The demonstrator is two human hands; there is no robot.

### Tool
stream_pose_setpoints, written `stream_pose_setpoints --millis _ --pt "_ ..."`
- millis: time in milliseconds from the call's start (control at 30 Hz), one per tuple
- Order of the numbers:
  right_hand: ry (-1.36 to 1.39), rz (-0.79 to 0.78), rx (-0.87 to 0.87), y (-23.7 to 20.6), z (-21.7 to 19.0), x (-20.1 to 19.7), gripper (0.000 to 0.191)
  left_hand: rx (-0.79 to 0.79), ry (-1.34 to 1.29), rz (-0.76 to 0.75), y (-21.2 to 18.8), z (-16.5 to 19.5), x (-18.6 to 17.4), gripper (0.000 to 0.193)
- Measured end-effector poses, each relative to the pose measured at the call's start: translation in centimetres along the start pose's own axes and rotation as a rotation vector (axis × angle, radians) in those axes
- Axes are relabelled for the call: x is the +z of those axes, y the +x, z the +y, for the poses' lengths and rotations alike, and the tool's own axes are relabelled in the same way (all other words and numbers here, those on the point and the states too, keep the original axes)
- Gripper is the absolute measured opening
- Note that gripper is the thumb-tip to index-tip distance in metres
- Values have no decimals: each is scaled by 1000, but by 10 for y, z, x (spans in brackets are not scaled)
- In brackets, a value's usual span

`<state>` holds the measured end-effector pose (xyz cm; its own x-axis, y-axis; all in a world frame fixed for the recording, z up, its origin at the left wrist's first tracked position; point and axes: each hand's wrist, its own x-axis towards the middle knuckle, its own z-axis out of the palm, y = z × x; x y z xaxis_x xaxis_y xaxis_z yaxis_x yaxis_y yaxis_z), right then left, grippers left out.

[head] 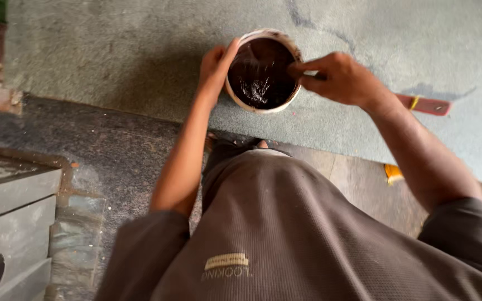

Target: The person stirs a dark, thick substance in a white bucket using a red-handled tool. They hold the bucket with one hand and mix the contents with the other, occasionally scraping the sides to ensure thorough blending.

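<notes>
On grey floor: steady round tub (263, 69) of dark glossy liquid, left hand (214, 68) clasping rim; right hand (338, 78) pinched closed, apparently on a stirrer; stir slowly, avoiding spills.

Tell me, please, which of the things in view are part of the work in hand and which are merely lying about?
In use:
- round tub of dark glossy liquid on the grey-green surface
- left hand, steadying the tub's rim
- right hand, fingers pinched at the rim; what they hold is unclear

Lying about:
- red strip with a yellow band
- small yellow object
- grey stone slabs
</notes>
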<state>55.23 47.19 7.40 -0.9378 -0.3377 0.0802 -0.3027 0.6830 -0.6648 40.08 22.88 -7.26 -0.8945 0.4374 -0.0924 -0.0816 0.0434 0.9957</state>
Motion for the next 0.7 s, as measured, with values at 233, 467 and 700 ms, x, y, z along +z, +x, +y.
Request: stream_pose_setpoints --millis 233,467,700 --pt "-875 -346 -133 20 -58 -9 36 -117 -195 364 -91 46 13 52" --pt "-942 -548 274 27 -66 -22 41 -55 -158 356 -90 36 7 60" --pt "-112 -297 124 51 -74 -4 34 16 261 369 -42 25 -23 72"
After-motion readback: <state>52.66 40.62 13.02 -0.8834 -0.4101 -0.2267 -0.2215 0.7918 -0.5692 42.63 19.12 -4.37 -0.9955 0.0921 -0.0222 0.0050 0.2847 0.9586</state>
